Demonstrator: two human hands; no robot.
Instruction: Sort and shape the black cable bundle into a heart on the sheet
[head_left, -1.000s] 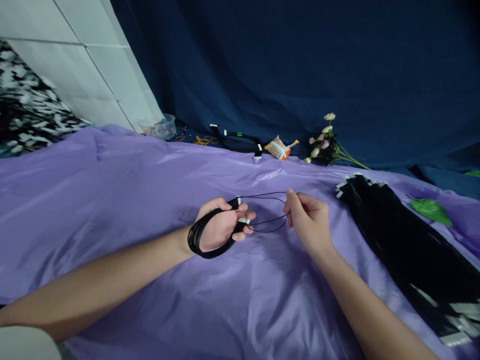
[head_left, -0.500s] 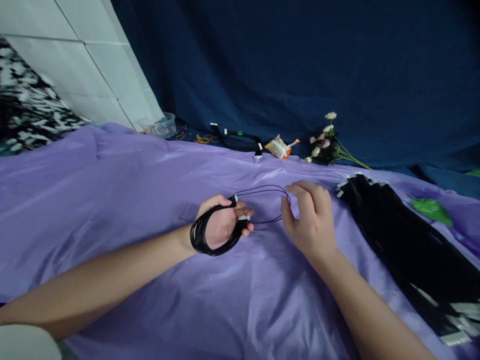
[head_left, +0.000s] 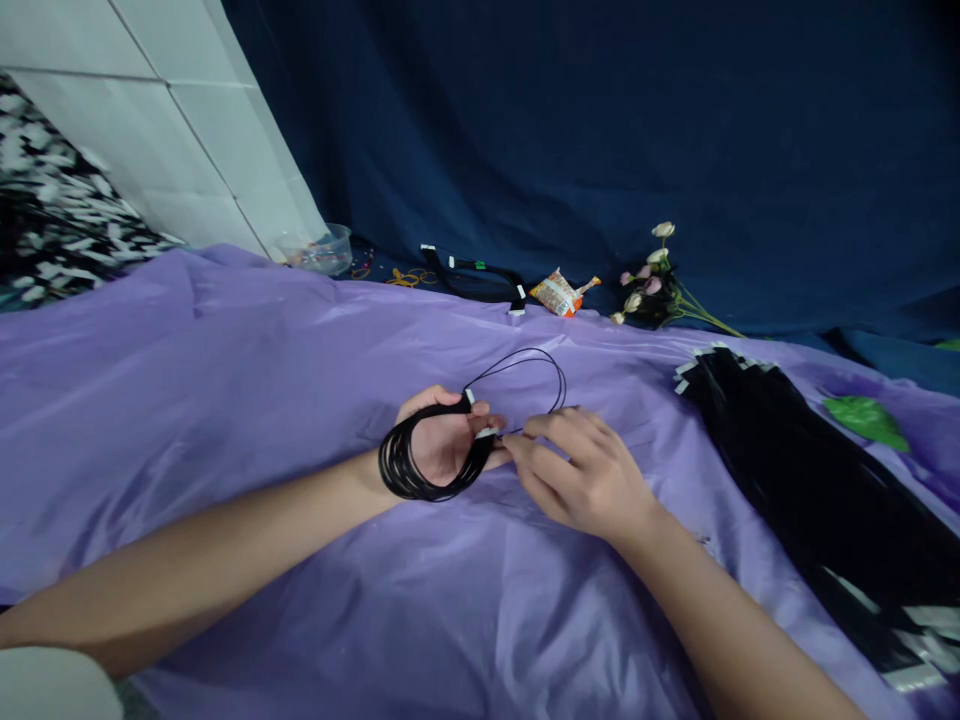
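Near the middle, a looped bundle of thin black cables (head_left: 409, 465) with white end connectors curves around the palm of my left hand (head_left: 442, 445). The fingers of that hand are curled around the two connector ends. From the bundle, a thin wire loop (head_left: 562, 375) sticks out to the right, above the cloth. My right hand (head_left: 581, 465) has its fingertips pinched on the thin wire close to the lower connector, beside the left fingers.
A purple cloth (head_left: 300, 380) covers the surface. On the right lie a thick pile of black cables (head_left: 817, 480) and a green leaf (head_left: 866, 420). Along the back are artificial flowers (head_left: 652, 285), a snack packet (head_left: 557, 294), more black cables (head_left: 480, 290) and a clear container (head_left: 322, 250).
My right hand has moved left and down from the outer end of the wire loop to the lower connector, and its fingers have closed. The loop now bends upward.
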